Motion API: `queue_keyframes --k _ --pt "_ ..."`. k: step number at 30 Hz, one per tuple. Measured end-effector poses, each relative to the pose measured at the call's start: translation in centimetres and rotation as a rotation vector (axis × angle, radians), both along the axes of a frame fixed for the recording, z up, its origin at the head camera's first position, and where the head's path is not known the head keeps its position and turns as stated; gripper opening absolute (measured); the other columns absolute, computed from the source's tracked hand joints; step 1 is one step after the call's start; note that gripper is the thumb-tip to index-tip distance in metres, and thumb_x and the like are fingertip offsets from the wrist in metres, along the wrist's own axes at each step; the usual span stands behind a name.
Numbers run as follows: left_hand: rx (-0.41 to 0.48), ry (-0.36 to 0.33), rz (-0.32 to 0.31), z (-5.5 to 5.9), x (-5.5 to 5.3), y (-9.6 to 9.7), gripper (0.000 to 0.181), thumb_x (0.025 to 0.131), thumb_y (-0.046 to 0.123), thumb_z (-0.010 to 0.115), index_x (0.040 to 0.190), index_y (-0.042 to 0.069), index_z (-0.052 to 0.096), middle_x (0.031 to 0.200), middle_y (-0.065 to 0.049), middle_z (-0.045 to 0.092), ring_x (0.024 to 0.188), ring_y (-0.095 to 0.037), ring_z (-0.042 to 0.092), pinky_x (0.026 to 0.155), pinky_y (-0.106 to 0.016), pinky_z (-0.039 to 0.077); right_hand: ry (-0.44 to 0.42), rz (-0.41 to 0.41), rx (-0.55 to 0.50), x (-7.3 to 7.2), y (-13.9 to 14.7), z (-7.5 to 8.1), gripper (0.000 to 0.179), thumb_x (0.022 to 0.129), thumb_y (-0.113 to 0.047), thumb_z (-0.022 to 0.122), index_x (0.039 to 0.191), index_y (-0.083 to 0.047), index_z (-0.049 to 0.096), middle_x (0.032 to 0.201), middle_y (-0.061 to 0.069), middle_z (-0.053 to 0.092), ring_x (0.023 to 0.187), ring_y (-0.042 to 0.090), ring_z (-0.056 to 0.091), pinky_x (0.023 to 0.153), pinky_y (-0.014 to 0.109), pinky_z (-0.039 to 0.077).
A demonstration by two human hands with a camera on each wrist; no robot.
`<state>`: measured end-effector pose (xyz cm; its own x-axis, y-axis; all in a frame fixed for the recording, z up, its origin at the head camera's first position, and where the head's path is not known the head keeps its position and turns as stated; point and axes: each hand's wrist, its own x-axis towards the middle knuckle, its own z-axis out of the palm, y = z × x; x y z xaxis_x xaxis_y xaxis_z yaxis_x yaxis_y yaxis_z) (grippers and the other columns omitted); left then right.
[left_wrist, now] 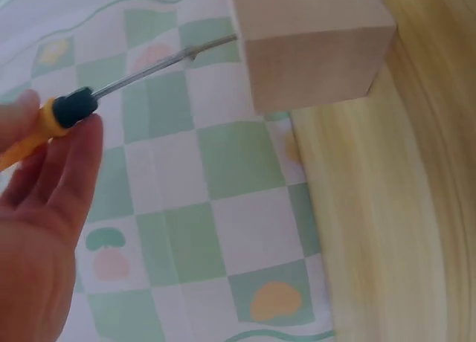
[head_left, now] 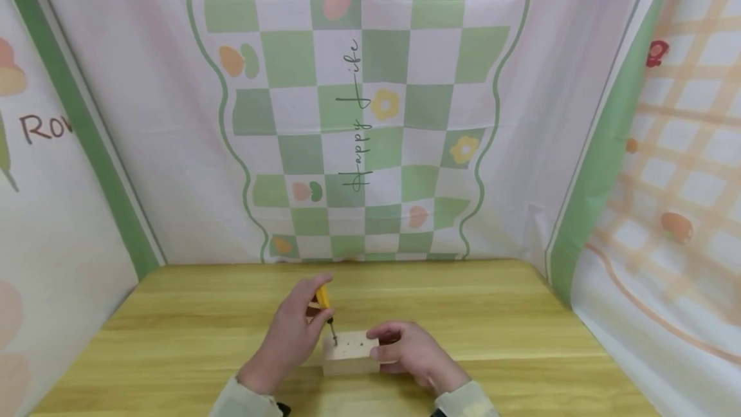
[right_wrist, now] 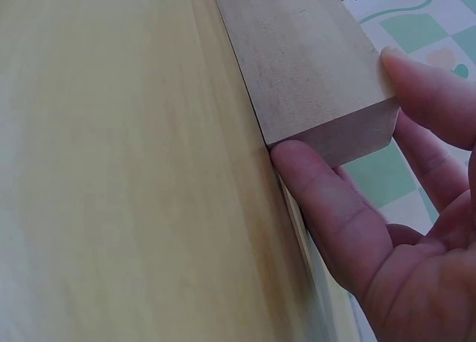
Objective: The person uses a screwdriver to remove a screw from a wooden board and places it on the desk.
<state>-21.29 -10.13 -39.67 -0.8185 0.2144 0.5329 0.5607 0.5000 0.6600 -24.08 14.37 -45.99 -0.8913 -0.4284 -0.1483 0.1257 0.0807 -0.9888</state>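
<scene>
My left hand (head_left: 289, 333) grips the yellow handle of a screwdriver (head_left: 323, 298), which has a dark collar and a thin metal shaft. It slants down to a screw (left_wrist: 212, 44) standing out of the top of a pale wooden block (head_left: 351, 365) near its left end. Several small dark marks dot the block's top face. Around the block's right end curl the thumb and fingers of my right hand (head_left: 413, 352). In the right wrist view the block (right_wrist: 320, 67) lies on the tabletop with fingertips pressed to its end and edge.
A wood-grain table (head_left: 463, 307) spreads beneath both hands. Behind it hangs a green-and-white checked cloth (head_left: 384, 56) with printed lettering. Further printed cloths stand along the left (head_left: 52, 211) and right (head_left: 654, 211) sides.
</scene>
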Motion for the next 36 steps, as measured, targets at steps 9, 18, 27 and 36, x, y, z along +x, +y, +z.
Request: queue_keyframes --k 9,18,27,36 --pt "0.082 -0.058 -0.023 -0.2 -0.2 -0.4 0.064 0.088 -0.005 0.07 0.143 0.021 0.052 0.101 -0.001 0.064 0.086 -0.012 0.065 0.075 -0.025 0.058 -0.006 0.003 0.003 -0.1 -0.1 0.1 0.036 0.086 -0.001 0.076 0.121 0.004 0.066 0.111 0.014 0.057 0.094 0.024 0.06 0.08 0.047 0.058" --pt "0.02 0.06 0.059 -0.5 -0.1 0.3 0.059 0.084 0.0 0.077 0.138 0.012 0.056 0.094 0.005 0.054 0.078 -0.009 0.058 0.066 -0.023 0.056 -0.004 0.01 0.006 -0.1 0.0 0.2 0.035 0.086 -0.003 0.076 0.12 0.003 0.066 0.111 0.014 0.057 0.094 0.025 0.059 0.08 0.047 0.059" --pt "0.072 -0.094 -0.06 -0.2 -0.1 -1.2 0.067 0.091 -0.01 0.065 0.143 0.028 0.046 0.118 0.007 0.06 0.099 -0.013 0.064 0.083 -0.027 0.056 0.006 -0.004 -0.007 -0.1 -0.2 -0.1 0.037 0.085 -0.001 0.077 0.12 0.003 0.066 0.113 0.015 0.058 0.096 0.025 0.06 0.081 0.045 0.058" --pt "0.096 -0.059 -0.044 -0.3 -0.4 -1.2 0.071 0.087 -0.011 0.068 0.145 0.027 0.051 0.097 0.004 0.066 0.088 -0.011 0.067 0.077 -0.025 0.058 0.009 -0.004 -0.009 -0.1 -0.1 -0.2 0.039 0.084 -0.001 0.078 0.121 0.004 0.065 0.113 0.015 0.056 0.097 0.026 0.059 0.082 0.046 0.058"
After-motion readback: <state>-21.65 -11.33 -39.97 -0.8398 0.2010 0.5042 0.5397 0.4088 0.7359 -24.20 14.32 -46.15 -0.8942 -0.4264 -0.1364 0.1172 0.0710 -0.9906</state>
